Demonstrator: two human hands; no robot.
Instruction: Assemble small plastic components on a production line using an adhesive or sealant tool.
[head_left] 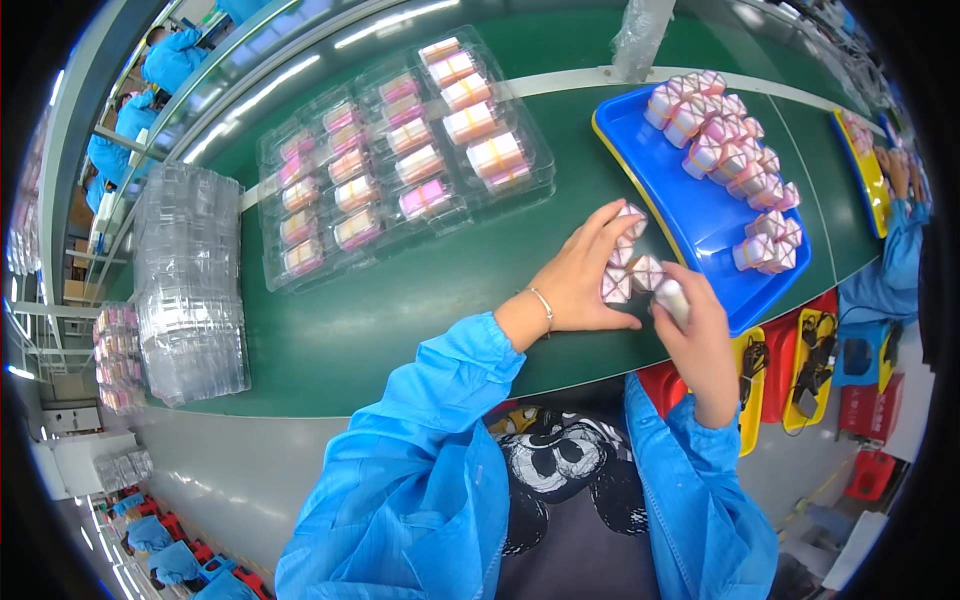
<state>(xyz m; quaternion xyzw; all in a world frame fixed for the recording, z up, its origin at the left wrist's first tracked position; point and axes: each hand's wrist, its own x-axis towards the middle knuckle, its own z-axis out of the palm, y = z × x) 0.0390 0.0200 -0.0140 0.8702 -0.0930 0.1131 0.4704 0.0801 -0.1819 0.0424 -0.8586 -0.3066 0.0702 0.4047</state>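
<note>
At the middle of the green table, several small packs [617, 285] with white, folded ends and pinkish sides stand in a group. My left hand [575, 275] is cupped along their left side, fingers and thumb spread apart and touching the group. To their right, my right hand [697, 335] pinches one white pack [672, 299] between thumb and fingers, close to the group. A blue tray [668, 192] lies just beyond on the right and holds many similar packs [735, 155], bunched toward its far and right side.
A clear plastic blister tray [480, 205] with banded pink and white packs lies at the far left. Stacked clear trays [190, 285] stand at the table's left end. Yellow bins [815, 370] with black cables sit below the right edge. A co-worker's sleeve [905, 245] is at far right.
</note>
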